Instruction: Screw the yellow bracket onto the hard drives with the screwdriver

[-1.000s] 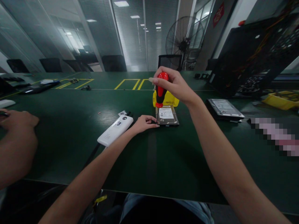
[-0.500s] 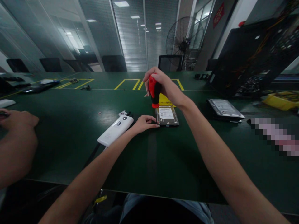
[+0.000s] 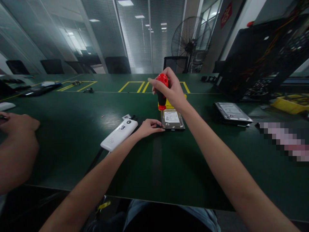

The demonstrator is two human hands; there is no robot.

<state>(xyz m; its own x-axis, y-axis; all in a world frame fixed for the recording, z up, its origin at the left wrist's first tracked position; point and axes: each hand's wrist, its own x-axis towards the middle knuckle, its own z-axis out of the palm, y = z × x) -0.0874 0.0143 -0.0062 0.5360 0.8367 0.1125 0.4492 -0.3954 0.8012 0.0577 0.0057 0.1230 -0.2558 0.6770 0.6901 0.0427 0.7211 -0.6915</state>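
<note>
A hard drive (image 3: 172, 119) lies flat on the green table (image 3: 72, 129), label up. My right hand (image 3: 170, 90) grips a red-and-black screwdriver (image 3: 161, 91) held upright over the drive's far left corner. My left hand (image 3: 149, 127) rests on the table with its fingertips pressed against the drive's left edge. A yellow box (image 3: 170, 103) sits just behind the drive, mostly hidden by my right hand.
A white power bank (image 3: 119, 134) with a black cable lies left of my left hand. A second hard drive (image 3: 232, 112) lies to the right, before a black computer case (image 3: 265, 54). Another person's arm (image 3: 16, 145) rests at the left edge. A yellow tray (image 3: 291, 103) sits far right.
My right hand has twisted the screwdriver handle back and forth over the drive's far corner, shifting slightly left then right. My left hand and the drive have stayed in place.
</note>
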